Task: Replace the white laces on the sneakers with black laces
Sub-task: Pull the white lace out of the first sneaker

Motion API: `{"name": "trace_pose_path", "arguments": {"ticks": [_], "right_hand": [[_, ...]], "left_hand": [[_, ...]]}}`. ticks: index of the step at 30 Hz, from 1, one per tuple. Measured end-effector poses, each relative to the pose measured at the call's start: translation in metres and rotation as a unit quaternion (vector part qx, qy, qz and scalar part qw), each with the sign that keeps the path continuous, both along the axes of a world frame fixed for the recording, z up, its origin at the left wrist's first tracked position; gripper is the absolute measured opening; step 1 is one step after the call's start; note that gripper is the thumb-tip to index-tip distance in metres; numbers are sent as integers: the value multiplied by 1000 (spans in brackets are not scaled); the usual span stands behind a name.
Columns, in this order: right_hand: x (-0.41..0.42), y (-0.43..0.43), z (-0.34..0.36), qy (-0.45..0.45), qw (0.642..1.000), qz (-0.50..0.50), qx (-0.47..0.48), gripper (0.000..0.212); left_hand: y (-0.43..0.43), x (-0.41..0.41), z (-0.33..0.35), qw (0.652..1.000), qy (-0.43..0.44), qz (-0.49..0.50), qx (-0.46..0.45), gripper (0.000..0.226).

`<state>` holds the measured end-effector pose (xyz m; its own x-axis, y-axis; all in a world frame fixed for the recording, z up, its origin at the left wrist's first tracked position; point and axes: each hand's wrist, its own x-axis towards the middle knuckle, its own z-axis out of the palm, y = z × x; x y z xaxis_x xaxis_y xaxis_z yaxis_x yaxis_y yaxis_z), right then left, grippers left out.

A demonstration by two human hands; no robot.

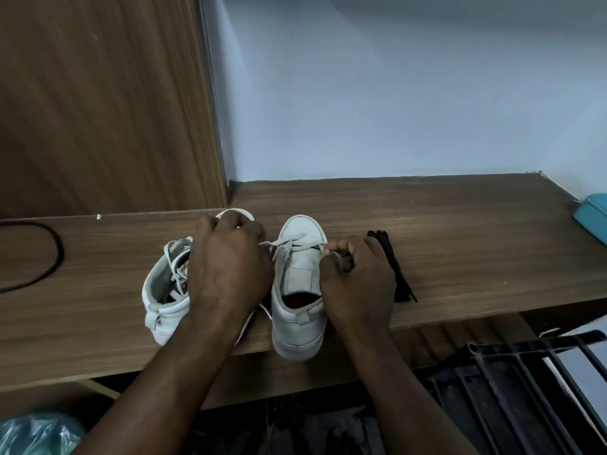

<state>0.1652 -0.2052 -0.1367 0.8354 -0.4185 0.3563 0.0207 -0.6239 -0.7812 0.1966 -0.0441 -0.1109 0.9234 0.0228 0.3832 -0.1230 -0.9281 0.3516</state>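
Two white sneakers stand on the wooden shelf, toes pointing away from me. The right sneaker is upright, its white lace still threaded near the toe. My right hand pinches one end of that lace at the shoe's right side. My left hand lies over the left sneaker, which leans to the left with loose white lace, and its fingertips hold the other lace end between the shoes. A bundle of black laces lies just right of my right hand.
A black cable loops on the shelf at far left. A teal box sits at the right edge. A wooden panel rises at back left. Below the shelf are a black metal rack and a green plastic bag.
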Motion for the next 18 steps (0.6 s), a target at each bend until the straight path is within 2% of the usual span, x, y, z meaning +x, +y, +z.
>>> {"name": "trace_pose_path", "arguments": {"ticks": [3,6,8,9,11,13,18], "right_hand": [[2,1,0,-12,1000,7,-24,6],[4,-2,0,-24,998,17,-59,15],[6,-4,1,-24,996,46,-79,9],[6,-4,3,-16,994,70,-86,12],[8,-4,6,13,987,129,-98,33],[9,-1,10,53,979,175,-92,44],[10,0,15,104,969,193,-114,47]], "left_hand": [[1,-1,3,998,-29,-31,-55,34],[-4,-3,7,989,-43,-74,-120,26],[-10,-6,7,987,-36,-82,-133,17],[-13,-7,5,987,-18,-79,-137,22],[-17,-7,-2,991,14,-64,-119,24],[-20,-9,-7,994,15,-47,-97,20],[-24,-13,-13,994,11,5,-111,27]]}}
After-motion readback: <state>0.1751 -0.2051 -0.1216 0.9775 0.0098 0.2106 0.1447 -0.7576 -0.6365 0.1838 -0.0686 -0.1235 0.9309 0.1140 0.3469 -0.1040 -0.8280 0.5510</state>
